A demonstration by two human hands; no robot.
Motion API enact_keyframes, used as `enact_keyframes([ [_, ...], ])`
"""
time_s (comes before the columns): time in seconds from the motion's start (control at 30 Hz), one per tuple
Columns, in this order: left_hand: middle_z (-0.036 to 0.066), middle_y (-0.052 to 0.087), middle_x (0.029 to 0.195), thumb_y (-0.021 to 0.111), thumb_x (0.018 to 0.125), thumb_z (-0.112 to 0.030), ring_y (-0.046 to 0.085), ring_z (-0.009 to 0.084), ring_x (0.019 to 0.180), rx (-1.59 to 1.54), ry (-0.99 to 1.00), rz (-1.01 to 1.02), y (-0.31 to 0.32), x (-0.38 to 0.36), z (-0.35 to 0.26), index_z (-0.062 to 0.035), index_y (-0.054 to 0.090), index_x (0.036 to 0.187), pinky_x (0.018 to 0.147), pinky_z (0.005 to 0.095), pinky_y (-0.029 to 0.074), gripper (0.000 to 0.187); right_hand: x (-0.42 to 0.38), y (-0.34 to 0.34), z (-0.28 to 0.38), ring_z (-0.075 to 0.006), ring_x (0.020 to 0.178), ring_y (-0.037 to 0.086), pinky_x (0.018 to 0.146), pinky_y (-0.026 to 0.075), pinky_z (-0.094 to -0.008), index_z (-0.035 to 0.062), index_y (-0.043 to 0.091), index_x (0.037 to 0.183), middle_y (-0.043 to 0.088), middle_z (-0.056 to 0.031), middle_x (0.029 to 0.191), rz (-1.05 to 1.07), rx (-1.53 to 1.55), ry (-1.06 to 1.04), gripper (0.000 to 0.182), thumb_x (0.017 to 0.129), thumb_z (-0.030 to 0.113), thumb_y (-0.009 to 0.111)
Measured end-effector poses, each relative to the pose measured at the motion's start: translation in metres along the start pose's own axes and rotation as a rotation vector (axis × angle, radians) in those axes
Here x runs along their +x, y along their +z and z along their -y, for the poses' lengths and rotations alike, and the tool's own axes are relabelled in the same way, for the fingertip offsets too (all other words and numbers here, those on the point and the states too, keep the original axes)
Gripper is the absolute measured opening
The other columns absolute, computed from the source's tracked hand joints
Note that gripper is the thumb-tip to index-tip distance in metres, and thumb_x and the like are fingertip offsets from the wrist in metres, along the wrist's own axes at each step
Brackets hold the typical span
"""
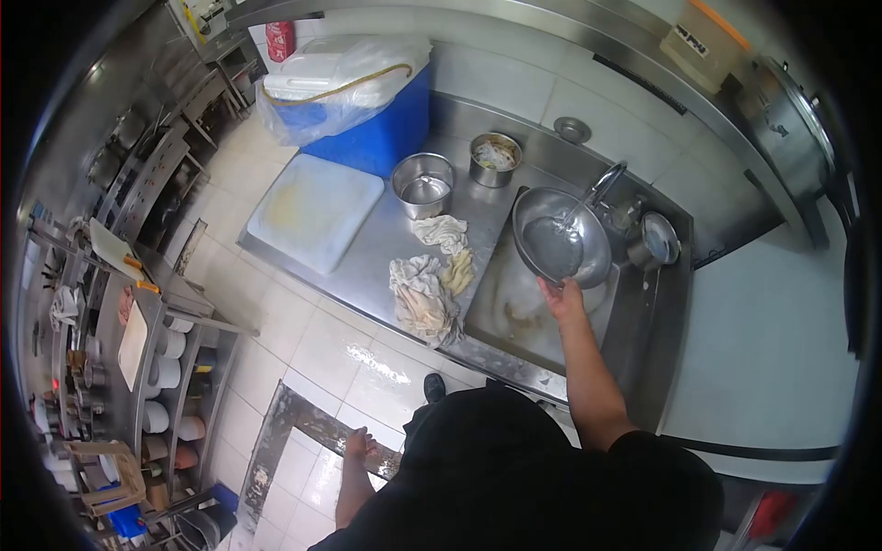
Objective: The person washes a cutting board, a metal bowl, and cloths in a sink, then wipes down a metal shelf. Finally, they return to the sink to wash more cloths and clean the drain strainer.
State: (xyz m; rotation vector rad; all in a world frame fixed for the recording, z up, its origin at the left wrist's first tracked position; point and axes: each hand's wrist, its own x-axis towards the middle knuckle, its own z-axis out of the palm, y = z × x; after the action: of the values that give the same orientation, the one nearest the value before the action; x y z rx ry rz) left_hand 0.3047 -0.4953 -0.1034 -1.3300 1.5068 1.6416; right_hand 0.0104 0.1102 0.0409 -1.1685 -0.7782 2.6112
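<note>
My right hand (562, 299) grips the near rim of a wide metal bowl (542, 241), its fingers mostly under the edge. The bowl is tilted below the curved tap (604, 184), and water runs from the tap into it. Under the bowl lies the sink basin (501, 312), with soapy-looking residue on its bottom. My left hand (361, 444) hangs low at my left side above the floor, fingers loosely curled, and no object shows in it.
Crumpled cloths (423, 298) lie left of the sink. Behind them stand a metal pot (424, 182) and a smaller pot with scraps (495, 160). A white cutting board (314, 213) lies before a blue cooler (386, 129). Shelves (197, 395) with bowls stand left. The floor (354, 354) looks wet.
</note>
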Motion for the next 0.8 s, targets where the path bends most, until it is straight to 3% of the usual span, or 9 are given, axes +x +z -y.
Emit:
enact_keyframes([
  [0.13, 0.012, 0.063, 0.105, 0.059, 0.097, -0.034, 0.065, 0.0258, 0.082, 0.018, 0.094, -0.013, -0.016, 0.003, -0.024, -0.0066, 0.054, 0.118, 0.066, 0.0430, 0.056, 0.035, 0.001, -0.006, 0.001, -0.0453, 0.114, 0.061, 0.092, 0.062, -0.0493, -0.0105, 0.041, 0.129, 0.052, -0.0303, 0.131, -0.015, 0.000, 0.015, 0.035, 0.100, 0.010, 0.039],
  [0.23, 0.012, 0.063, 0.096, 0.058, 0.098, -0.031, 0.063, 0.0222, 0.065, -0.060, 0.040, -0.049, -0.022, 0.014, -0.020, -0.0048, 0.052, 0.122, 0.050, 0.0387, 0.053, 0.037, -0.005, -0.009, 0.004, -0.0439, 0.114, 0.061, 0.092, 0.062, -0.0509, -0.0090, 0.041, 0.128, 0.052, -0.0279, 0.131, 0.013, -0.024, -0.024, 0.034, 0.099, 0.008, 0.040],
  [0.33, 0.010, 0.064, 0.096, 0.058, 0.098, -0.033, 0.064, 0.0233, 0.072, 0.046, -0.046, -0.096, -0.016, 0.012, -0.013, -0.0049, 0.054, 0.121, 0.057, 0.0412, 0.055, 0.036, -0.017, -0.002, 0.008, -0.0422, 0.116, 0.059, 0.091, 0.062, -0.0537, -0.0066, 0.041, 0.128, 0.052, -0.0248, 0.130, -0.075, -0.052, -0.052, 0.033, 0.097, 0.004, 0.040],
  [0.37, 0.010, 0.064, 0.100, 0.058, 0.098, -0.036, 0.065, 0.0244, 0.081, 0.158, -0.126, -0.059, -0.016, 0.008, -0.012, -0.0052, 0.055, 0.118, 0.064, 0.0419, 0.056, 0.036, -0.022, 0.000, 0.010, -0.0407, 0.114, 0.059, 0.090, 0.062, -0.0546, -0.0051, 0.043, 0.126, 0.052, -0.0227, 0.127, -0.066, -0.049, -0.052, 0.031, 0.096, 0.003, 0.041],
  [0.5, 0.012, 0.064, 0.108, 0.056, 0.099, -0.037, 0.065, 0.0257, 0.089, 0.183, -0.064, 0.007, 0.005, -0.002, 0.002, -0.0051, 0.055, 0.126, 0.068, 0.0414, 0.057, 0.042, -0.020, -0.006, 0.014, -0.0374, 0.111, 0.059, 0.087, 0.063, -0.0564, -0.0017, 0.047, 0.121, 0.054, -0.0183, 0.120, -0.055, -0.058, -0.031, 0.027, 0.095, 0.001, 0.043],
  [0.67, 0.011, 0.064, 0.102, 0.056, 0.099, -0.035, 0.067, 0.0247, 0.082, 0.483, 0.224, 0.167, 0.009, -0.003, 0.013, -0.0062, 0.053, 0.131, 0.063, 0.0408, 0.057, 0.043, -0.026, -0.011, 0.014, -0.0374, 0.113, 0.059, 0.087, 0.063, -0.0534, -0.0009, 0.048, 0.122, 0.054, -0.0186, 0.124, -0.042, -0.097, -0.002, 0.028, 0.094, 0.001, 0.043],
  [0.8, 0.011, 0.064, 0.101, 0.055, 0.099, -0.034, 0.067, 0.0239, 0.078, 0.139, -0.023, 0.100, 0.016, -0.004, 0.003, -0.0067, 0.053, 0.132, 0.059, 0.0395, 0.056, 0.042, -0.021, -0.017, 0.013, -0.0380, 0.113, 0.060, 0.087, 0.063, -0.0502, -0.0010, 0.049, 0.124, 0.056, -0.0199, 0.124, 0.023, -0.117, 0.016, 0.031, 0.094, 0.002, 0.043],
])
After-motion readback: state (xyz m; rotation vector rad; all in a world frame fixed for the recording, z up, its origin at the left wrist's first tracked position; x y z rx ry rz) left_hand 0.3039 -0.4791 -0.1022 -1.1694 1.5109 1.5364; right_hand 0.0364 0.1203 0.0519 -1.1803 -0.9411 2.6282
